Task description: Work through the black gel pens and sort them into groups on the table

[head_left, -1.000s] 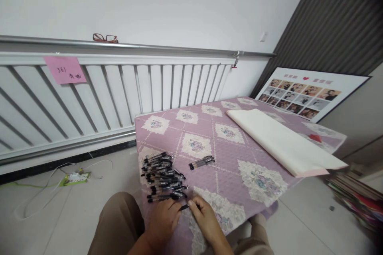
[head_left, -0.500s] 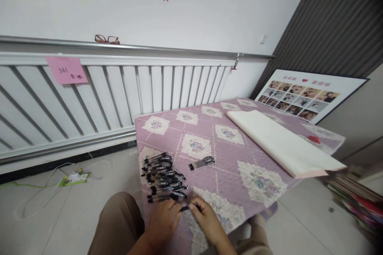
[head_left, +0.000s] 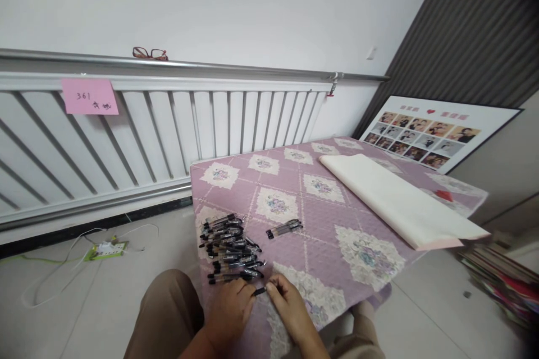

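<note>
Both my hands meet at the near edge of a low table covered with a purple quilted cloth (head_left: 320,219). My left hand (head_left: 229,308) and my right hand (head_left: 290,308) are closed in a pinch on one black pen (head_left: 260,291), each at one end of it. Just beyond the fingers lies a heap of several black-capped clear pens (head_left: 229,247). A small separate group of pens (head_left: 285,228) lies further in on the cloth.
A folded cream sheet (head_left: 400,202) lies across the right half of the table. Behind stands a white radiator (head_left: 168,129) with a pink note (head_left: 90,96) and red glasses (head_left: 149,54) on its top rail. A photo board (head_left: 425,132) leans at right; cables (head_left: 105,247) lie on the floor.
</note>
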The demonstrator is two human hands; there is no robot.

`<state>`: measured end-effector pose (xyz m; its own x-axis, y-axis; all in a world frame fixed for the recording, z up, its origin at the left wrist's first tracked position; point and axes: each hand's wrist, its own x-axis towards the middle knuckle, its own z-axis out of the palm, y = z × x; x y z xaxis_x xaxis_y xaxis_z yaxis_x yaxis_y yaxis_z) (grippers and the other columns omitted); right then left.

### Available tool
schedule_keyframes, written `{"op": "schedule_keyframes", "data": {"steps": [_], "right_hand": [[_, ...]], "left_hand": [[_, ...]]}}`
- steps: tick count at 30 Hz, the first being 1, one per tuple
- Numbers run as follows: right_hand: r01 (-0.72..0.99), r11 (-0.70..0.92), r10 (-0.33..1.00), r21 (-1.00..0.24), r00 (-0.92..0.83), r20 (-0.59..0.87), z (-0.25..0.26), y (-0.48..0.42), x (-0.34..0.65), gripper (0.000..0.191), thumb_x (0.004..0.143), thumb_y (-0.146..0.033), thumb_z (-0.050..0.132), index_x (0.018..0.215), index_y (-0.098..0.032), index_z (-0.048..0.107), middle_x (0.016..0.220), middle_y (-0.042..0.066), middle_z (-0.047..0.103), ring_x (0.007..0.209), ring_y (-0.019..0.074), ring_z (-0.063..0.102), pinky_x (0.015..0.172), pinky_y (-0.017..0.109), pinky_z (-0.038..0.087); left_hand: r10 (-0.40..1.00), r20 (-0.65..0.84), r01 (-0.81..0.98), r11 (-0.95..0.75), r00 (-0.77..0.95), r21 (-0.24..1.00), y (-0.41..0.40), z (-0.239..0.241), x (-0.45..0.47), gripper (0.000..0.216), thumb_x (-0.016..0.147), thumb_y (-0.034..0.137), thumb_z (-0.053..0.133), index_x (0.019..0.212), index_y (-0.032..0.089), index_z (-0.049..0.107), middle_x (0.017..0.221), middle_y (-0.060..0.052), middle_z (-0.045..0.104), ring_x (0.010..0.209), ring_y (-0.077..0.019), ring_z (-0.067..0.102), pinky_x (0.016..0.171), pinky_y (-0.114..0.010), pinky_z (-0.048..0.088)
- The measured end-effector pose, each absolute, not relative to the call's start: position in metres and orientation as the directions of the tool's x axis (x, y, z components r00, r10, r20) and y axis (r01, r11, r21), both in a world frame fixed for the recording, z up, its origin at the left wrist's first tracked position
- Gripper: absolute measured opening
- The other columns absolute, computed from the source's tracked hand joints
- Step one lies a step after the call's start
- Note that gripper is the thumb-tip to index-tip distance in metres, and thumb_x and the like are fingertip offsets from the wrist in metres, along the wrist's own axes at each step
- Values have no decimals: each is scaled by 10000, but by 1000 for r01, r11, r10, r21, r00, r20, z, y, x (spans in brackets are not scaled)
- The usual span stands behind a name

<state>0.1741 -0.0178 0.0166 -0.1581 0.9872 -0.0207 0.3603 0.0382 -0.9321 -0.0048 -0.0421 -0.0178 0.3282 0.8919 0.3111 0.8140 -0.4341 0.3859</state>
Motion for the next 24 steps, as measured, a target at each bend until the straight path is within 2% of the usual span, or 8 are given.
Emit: {"op": "schedule_keyframes", "data": {"steps": [3, 6, 9, 14, 19, 24], "right_hand": [[455, 72, 991, -887, -132, 12, 13, -17, 168, 394, 829, -511, 492, 574, -214, 447, 602, -27, 446, 623, 152, 436, 592, 255, 340], [460, 76, 992, -885, -123, 22, 11, -16, 165, 442, 824, -547, 479, 539, -220, 392, 571, -36, 406, 593, 143, 404, 571, 256, 325], [400, 56, 991, -915, -134, 2, 15, -16, 168, 413, 808, -550, 505, 570, -216, 454, 585, -32, 447, 609, 147, 432, 581, 252, 352], [223, -28, 986, -974, -153, -63, 21, -16, 181, 293, 769, -501, 597, 805, -211, 628, 729, -9, 594, 732, 175, 539, 703, 271, 429], [123, -96, 989, -988, -97, -108, 11, -14, 187, 343, 726, -519, 661, 880, -212, 675, 787, 14, 652, 770, 196, 581, 750, 306, 452], [46, -103, 994, -994, -24, -104, 3, -13, 189, 402, 711, -543, 693, 942, -214, 696, 923, 56, 699, 895, 233, 615, 843, 350, 461]], "left_hand": [[883, 331, 811, -448, 333, 376, -42, -18, -5, 239, 900, 191, 421, 1008, 238, 628, 903, -31, 628, 804, -186, 582, 723, -302, 463], [892, 306, 816, -434, 332, 381, -42, -18, -5, 251, 898, 188, 425, 1035, 243, 628, 925, -35, 638, 811, -194, 590, 739, -311, 468], [910, 256, 826, -407, 327, 390, -42, -17, -4, 247, 904, 188, 431, 1037, 240, 632, 920, -36, 646, 814, -192, 593, 745, -308, 465], [931, 189, 845, -363, 313, 393, -41, -11, -4, 246, 908, 190, 435, 1051, 243, 629, 927, -28, 646, 813, -174, 591, 731, -281, 449], [926, 201, 824, -375, 318, 425, -40, -14, -5, 257, 910, 201, 429, 1074, 251, 620, 932, -24, 640, 826, -179, 588, 745, -291, 449], [919, 247, 811, -388, 307, 438, -40, -16, -5, 253, 909, 205, 425, 1055, 248, 627, 927, -27, 640, 828, -183, 588, 744, -292, 449]]}}
